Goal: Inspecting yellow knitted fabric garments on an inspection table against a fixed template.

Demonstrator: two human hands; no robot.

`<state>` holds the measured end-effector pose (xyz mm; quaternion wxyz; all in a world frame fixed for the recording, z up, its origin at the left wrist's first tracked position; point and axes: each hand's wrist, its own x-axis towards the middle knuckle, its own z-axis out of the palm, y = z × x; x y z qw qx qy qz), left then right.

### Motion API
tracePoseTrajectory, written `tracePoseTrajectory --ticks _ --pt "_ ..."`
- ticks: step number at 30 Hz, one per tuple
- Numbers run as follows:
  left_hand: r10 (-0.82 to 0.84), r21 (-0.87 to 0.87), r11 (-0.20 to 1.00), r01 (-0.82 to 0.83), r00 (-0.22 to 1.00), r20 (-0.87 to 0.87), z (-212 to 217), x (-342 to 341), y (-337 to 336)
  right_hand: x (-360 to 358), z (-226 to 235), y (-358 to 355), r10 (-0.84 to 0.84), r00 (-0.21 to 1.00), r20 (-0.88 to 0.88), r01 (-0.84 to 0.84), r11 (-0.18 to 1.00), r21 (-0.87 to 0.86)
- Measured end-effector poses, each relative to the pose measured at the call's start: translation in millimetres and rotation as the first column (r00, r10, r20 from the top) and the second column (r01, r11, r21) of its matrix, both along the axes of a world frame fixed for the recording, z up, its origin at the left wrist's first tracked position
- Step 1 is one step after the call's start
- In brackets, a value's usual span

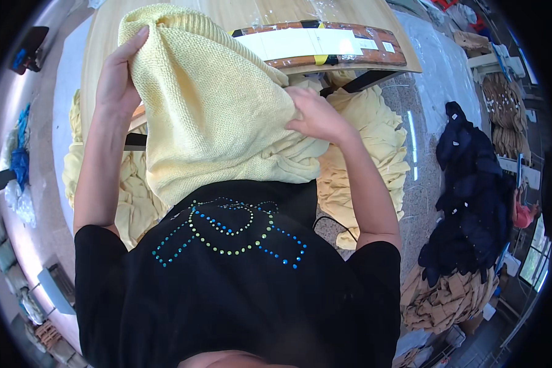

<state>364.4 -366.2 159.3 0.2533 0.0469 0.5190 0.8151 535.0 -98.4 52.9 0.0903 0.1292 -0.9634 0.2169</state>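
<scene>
The pale yellow knitted garment (214,104) hangs bunched between both hands, in front of the person's chest and over the near edge of the wooden table (101,43); the left hand (118,76) clasps its upper fold, fingers curled over the ribbed edge; the right hand (316,113) pinches a lower fold at the garment's side, thumb hidden in the cloth. The knit looks soft, light and limp, likely to sag and stretch wherever it is not supported; it seems neither slippery nor fragile, though loose stitches could snag; firm edges such as the ribbing look the best places to hold. More yellow garments (374,141) lie heaped below the table; a dark blue pile (472,196) sits to the right.
</scene>
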Motion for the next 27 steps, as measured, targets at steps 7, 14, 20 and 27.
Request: tracePoseTrajectory --ticks 7,14,20,27 --pt "-0.043 0.363 0.919 0.153 0.955 -0.294 55 -72 -75 6 86 27 -0.205 0.975 0.089 0.165 0.394 -0.904" --pt "0.217 0.298 0.949 -0.106 0.904 -0.369 111 -65 -75 -24 193 38 -0.236 0.929 -0.285 -0.25 0.166 -0.954" --pt "-0.593 0.722 0.428 0.544 0.772 -0.229 129 -18 -5 -1 197 56 -0.234 0.951 -0.2 -0.083 0.434 -0.897" --pt "-0.314 -0.157 0.942 0.296 0.617 -0.722 146 74 73 -22 195 -35 -0.065 0.966 -0.252 -0.133 0.71 -0.692"
